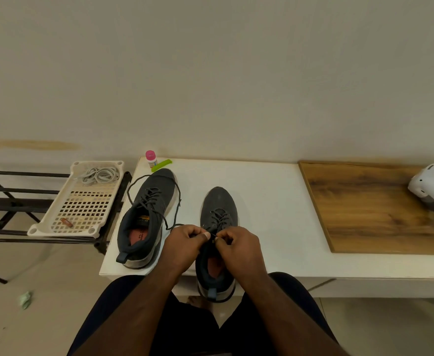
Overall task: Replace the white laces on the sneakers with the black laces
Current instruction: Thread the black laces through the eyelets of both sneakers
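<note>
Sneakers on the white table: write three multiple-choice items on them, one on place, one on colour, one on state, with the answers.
1. Where do the removed white laces lie?
A. In the perforated cream plastic tray
B. On the wooden board
C. Inside a sneaker

2. What colour are the laces threaded in the left grey sneaker?
A. White
B. Black
C. Green

3. What are the two hands doing at the right grey sneaker?
A. Resting flat on the table
B. Lifting it by the heel
C. Pinching its lace ends

Answers: 1 A, the pale coil sits at the tray's far end. 2 B, dark laces cross its eyelets and trail loose. 3 C, the left hand and right hand each have a fingertip grip on the black lace over the tongue.
</note>
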